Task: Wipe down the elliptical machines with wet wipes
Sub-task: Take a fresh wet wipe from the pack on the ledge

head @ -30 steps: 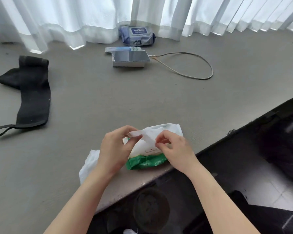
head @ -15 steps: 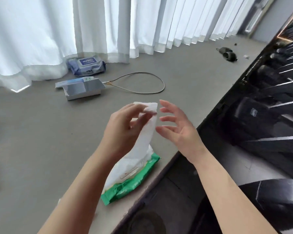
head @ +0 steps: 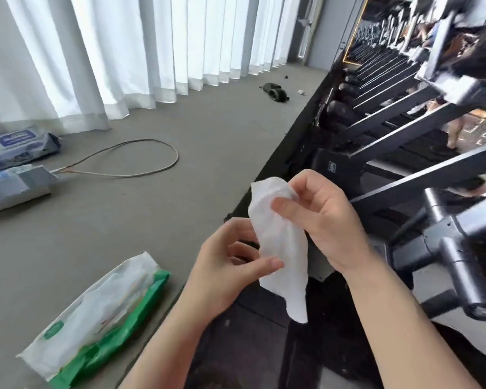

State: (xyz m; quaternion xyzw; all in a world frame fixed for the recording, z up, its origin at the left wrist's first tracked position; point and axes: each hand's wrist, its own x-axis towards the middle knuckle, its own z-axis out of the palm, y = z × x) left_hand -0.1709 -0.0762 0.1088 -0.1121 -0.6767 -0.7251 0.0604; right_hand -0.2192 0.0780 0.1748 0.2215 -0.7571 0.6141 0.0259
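Fingers first: right hand (head: 324, 220) pinches the top of a white wet wipe (head: 281, 242) btwn thumb & curled fingers at frame centre; left hand (head: 225, 265) pinches the same wipe lower down, thumb on its front, fingers curled behind. Wipe hangs loose below both hands, its bottom corner dangling over the dark gap.

Biggest thing around: white curtains (head: 124, 57) across the whole upper left, hems touching the grey floor ledge (head: 152, 214). Right side of frame: row of black elliptical machines (head: 390, 136) running to the upper right; nearest one's grey-black tubes (head: 460, 248) sit just right of the right wrist, blurred. Nothing lies btwn the hands & that frame.

Lower left: green-and-white wipes pack (head: 96, 318) flat on the ledge near its edge, its top looks open. Left edge, mid-height: grey flat box (head: 14, 186) w/ a beige cable loop (head: 129, 161) coming off it. Above that, blue wipes pack (head: 20, 147) against the curtain hem. Upper centre, small dark object (head: 275, 92) on the floor, can't tell what.
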